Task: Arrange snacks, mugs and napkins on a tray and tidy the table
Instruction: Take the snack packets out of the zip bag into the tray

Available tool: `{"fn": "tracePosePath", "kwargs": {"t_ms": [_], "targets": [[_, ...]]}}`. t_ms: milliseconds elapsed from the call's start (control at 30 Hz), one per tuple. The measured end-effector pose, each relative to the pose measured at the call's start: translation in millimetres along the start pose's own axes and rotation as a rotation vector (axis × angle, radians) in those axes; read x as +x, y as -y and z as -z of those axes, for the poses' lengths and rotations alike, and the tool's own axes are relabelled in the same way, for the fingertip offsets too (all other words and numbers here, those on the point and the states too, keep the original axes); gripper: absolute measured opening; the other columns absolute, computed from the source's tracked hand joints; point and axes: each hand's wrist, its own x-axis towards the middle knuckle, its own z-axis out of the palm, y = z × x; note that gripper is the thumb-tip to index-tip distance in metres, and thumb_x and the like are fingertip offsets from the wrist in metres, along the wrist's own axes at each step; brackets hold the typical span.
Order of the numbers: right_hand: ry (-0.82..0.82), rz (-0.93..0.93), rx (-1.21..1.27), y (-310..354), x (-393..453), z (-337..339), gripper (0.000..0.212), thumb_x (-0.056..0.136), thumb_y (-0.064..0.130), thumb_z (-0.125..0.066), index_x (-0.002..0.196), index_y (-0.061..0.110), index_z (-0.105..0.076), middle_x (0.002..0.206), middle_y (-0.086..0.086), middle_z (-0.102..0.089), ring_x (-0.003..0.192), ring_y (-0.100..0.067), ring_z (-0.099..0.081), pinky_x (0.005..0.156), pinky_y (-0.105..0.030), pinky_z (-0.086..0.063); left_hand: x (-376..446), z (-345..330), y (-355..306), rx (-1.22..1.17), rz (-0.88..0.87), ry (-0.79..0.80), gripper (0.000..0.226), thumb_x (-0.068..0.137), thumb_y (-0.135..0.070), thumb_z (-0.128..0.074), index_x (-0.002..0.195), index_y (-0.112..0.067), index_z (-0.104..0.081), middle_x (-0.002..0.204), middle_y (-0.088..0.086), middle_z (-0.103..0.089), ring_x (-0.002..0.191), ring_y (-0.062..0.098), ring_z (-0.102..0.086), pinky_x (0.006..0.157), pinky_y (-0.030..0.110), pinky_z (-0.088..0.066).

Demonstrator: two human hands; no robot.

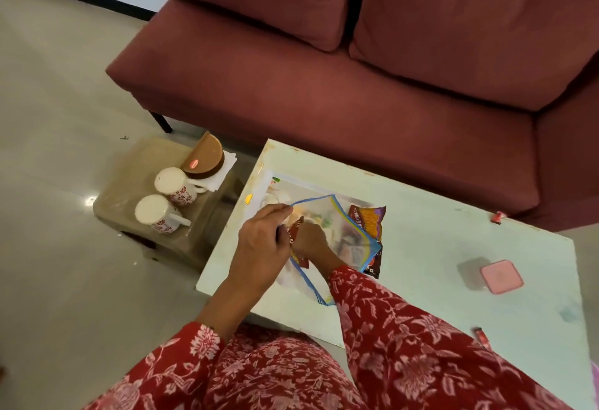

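Note:
A white printed tray (pixel 275 179) lies on the pale table (pixel 437 241). Over it I hold a clear bag with a blue edge (pixel 343 231); my left hand (pixel 259 244) pinches its upper rim. My right hand (pixel 309 241) is inside the bag's mouth, gripping a small red snack packet (pixel 294 231). An orange and purple snack packet (pixel 369 225) lies on the tray under the bag. Two white mugs with red flowers (pixel 171 183) (pixel 155 213) stand on a low stool (pixel 136 163) to the left, beside a brown napkin holder (pixel 204 158) with white napkins (pixel 223 170).
A dark red sofa (pixel 324 85) runs behind the table. A pink lidded box (pixel 500 275) sits on the table's right part. Small red sachets lie at the far right edge (pixel 497 217) and near the front right (pixel 481 336).

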Motion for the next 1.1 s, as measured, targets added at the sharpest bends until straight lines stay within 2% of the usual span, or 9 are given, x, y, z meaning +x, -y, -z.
{"fn": "tracePosePath", "kwargs": {"t_ms": [200,267,367,567,667,767,833,1000,1100], "targets": [[-0.256,0.066,0.024,9.3,-53.7,65.6,0.022,0.083,0.010,-0.056,0.101,0.010,-0.069,0.107,-0.011,-0.070,0.100,-0.029,-0.064,0.084,-0.033,-0.052,-0.1,0.8,0.7,0.023,0.029,-0.036,0.034,0.085,0.003,-0.054,0.118,-0.001,-0.059,0.123,0.013,-0.062,0.113,0.024,-0.060,0.100,0.038,-0.048],[-0.366,0.151,0.128,5.3,-89.9,108.3,0.019,0.077,0.008,-0.062,0.087,0.019,-0.074,0.095,-0.001,-0.073,0.091,-0.020,-0.066,0.080,-0.025,-0.050,3.7,0.6,1.5,0.018,0.039,-0.047,0.034,0.085,0.003,-0.054,0.118,-0.001,-0.060,0.123,0.014,-0.062,0.112,0.024,-0.060,0.100,0.038,-0.047],[-0.598,0.232,0.271,-7.7,-145.6,173.8,0.022,0.071,0.007,-0.071,0.066,0.027,-0.063,0.061,0.016,-0.061,0.062,0.009,-0.061,0.060,-0.003,-0.041,11.4,-0.2,4.0,0.013,0.052,-0.050,0.034,0.083,0.005,-0.055,0.117,0.000,-0.060,0.121,0.016,-0.063,0.108,0.028,-0.062,0.096,0.041,-0.050],[-0.820,0.078,0.458,-58.6,-151.5,206.5,0.026,0.074,0.007,-0.068,0.062,0.030,-0.063,0.063,0.010,-0.065,0.051,-0.003,-0.057,0.047,-0.011,-0.044,28.1,6.7,23.3,0.055,0.122,-0.160,0.034,0.078,0.007,-0.056,0.109,-0.001,-0.065,0.113,0.015,-0.066,0.097,0.027,-0.064,0.087,0.017,-0.039],[-0.719,-0.114,0.344,-79.0,-97.8,174.1,0.023,0.080,0.003,-0.057,0.078,0.020,-0.073,0.081,-0.009,-0.072,0.064,-0.019,-0.062,0.060,-0.022,-0.048,31.5,16.6,36.3,0.061,0.160,-0.203,0.034,0.079,0.005,-0.055,0.111,-0.002,-0.065,0.111,0.015,-0.067,0.093,0.029,-0.063,0.088,0.030,-0.047],[-0.527,-0.262,0.244,-92.6,-38.4,123.2,0.029,0.092,0.018,-0.049,0.094,0.000,-0.071,0.099,-0.022,-0.070,0.094,-0.037,-0.065,0.079,-0.034,-0.050,30.6,24.3,42.6,0.047,0.183,-0.232,0.035,0.078,0.004,-0.055,0.111,-0.004,-0.065,0.110,0.014,-0.068,0.093,0.030,-0.063,0.088,0.042,-0.051],[-0.451,-0.325,0.321,-97.6,-9.4,91.7,0.039,0.095,0.026,-0.045,0.095,-0.005,-0.069,0.101,-0.025,-0.069,0.098,-0.038,-0.063,0.080,-0.035,-0.049,29.7,27.0,45.5,0.060,0.182,-0.249,0.034,0.079,0.004,-0.056,0.110,-0.005,-0.066,0.108,0.012,-0.068,0.093,0.027,-0.063,0.088,0.039,-0.051],[-0.173,-0.392,0.491,-111.0,26.5,41.6,0.030,0.090,0.023,-0.054,0.105,-0.001,-0.065,0.107,-0.019,-0.066,0.106,-0.034,-0.061,0.078,-0.031,-0.046,25.3,28.8,50.5,0.080,0.192,-0.267,0.033,0.077,0.005,-0.057,0.106,-0.006,-0.068,0.109,0.010,-0.069,0.092,0.014,-0.061,0.083,0.009,-0.037],[-0.140,-0.428,0.606,-126.7,34.0,24.8,0.025,0.092,0.020,-0.052,0.096,-0.001,-0.064,0.098,-0.018,-0.061,0.104,-0.032,-0.061,0.079,-0.033,-0.045,23.5,28.1,50.0,0.047,0.179,-0.271,0.033,0.076,0.007,-0.057,0.105,-0.005,-0.069,0.108,0.009,-0.069,0.090,0.008,-0.058,0.083,0.011,-0.039]]}}
